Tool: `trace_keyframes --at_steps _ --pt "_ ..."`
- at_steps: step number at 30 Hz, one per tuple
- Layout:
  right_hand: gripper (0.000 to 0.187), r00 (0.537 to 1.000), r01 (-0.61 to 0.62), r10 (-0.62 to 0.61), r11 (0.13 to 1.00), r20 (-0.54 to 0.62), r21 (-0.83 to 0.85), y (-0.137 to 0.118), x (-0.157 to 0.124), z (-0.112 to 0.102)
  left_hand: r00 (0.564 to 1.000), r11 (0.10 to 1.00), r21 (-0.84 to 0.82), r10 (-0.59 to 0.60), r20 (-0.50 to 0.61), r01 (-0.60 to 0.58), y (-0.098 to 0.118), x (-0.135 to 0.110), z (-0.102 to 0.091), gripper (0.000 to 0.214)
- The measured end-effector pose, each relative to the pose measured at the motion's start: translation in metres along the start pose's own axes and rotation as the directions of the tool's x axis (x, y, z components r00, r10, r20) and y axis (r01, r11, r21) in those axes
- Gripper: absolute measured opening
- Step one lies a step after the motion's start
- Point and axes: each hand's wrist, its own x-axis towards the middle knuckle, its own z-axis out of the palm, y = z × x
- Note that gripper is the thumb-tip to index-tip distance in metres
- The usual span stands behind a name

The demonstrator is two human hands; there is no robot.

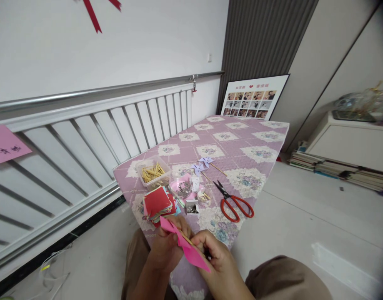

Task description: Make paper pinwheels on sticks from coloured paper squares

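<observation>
A bright pink paper pinwheel (191,254) is held up between my two hands, its blades partly folded. My left hand (168,246) is closed around its left part, thumb pressed on the paper. Along the back of the paper runs a thin wooden stick (186,237). My right hand (214,252) pinches at the stick's near end, its fingertips partly hidden by the paper. Just beyond my left hand lies a stack of coloured paper squares (158,204), red on top. A small white box of metal pieces (192,207) stands ahead of both hands.
Red-handled scissors (233,202) lie open at the right. Two lilac pinwheels (204,165) on sticks rest farther back, near a clear tub of wooden sticks (153,173), a pink tray of pins (182,186) and a round container (204,197). A white radiator (116,129) borders the left.
</observation>
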Motion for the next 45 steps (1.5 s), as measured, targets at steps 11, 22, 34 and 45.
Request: trace_keyframes --at_steps 11,22,34,45 --pt "0.015 1.000 0.022 -0.022 1.000 0.022 -0.008 -0.001 0.001 -0.002 0.997 0.999 0.003 0.037 0.070 -0.038 -0.003 0.001 -0.006 0.023" --pt "0.022 0.982 -0.173 0.184 0.966 -0.045 0.190 0.014 0.007 0.001 0.988 0.993 0.114 0.001 -0.154 0.017 -0.009 0.008 -0.007 0.024" --pt "0.027 0.843 -0.455 0.536 0.657 0.052 0.602 0.046 0.011 0.010 0.938 0.894 0.396 -0.070 -0.341 0.211 -0.016 0.014 -0.011 0.019" --pt "0.030 0.899 -0.411 0.438 0.842 0.002 0.351 0.071 0.013 0.005 0.877 0.792 0.566 0.085 -0.472 0.227 -0.035 0.030 -0.039 0.024"
